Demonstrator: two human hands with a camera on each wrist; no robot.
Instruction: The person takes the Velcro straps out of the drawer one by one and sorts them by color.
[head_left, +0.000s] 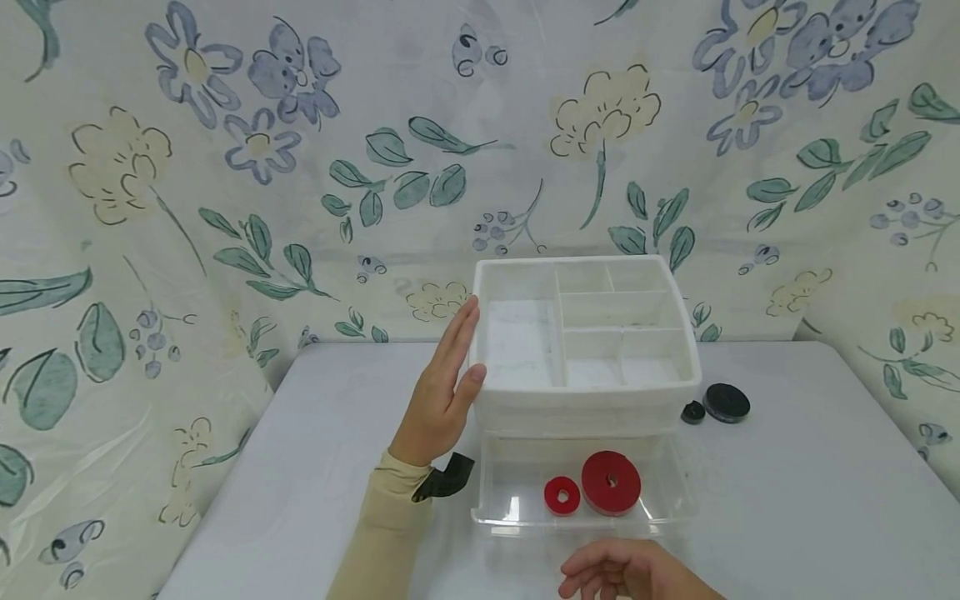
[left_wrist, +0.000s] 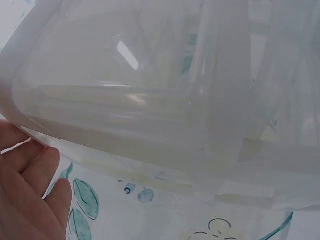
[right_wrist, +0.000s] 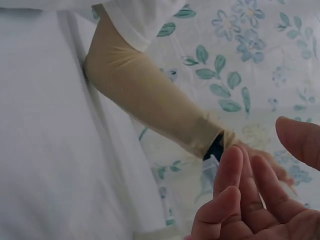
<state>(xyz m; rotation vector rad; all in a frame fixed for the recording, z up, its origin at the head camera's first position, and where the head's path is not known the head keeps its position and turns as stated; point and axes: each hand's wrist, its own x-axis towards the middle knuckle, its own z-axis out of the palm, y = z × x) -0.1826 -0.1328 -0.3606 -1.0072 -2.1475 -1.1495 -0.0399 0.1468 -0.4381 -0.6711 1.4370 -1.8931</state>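
A white organizer box [head_left: 588, 410] with a divided top stands on the table. Its clear drawer [head_left: 495, 512] is out at the front, with a small red roll [head_left: 562, 496] and a larger red roll [head_left: 611, 483] lying in it, close together. Against the box's left side rests my left hand [head_left: 442, 400], its fingers straight and pointing up and away. In the left wrist view, fingertips [left_wrist: 47, 160] lie along the edge of the translucent wall. My right hand [head_left: 633, 571] hovers before the drawer, holding nothing, its fingers loosely bent and thumb apart in the right wrist view.
To the right of the box lie a large black roll [head_left: 727, 403] and a small black roll [head_left: 693, 412] on the white table [head_left: 795, 500]. A floral curtain [head_left: 405, 75] hangs behind the table and along both sides.
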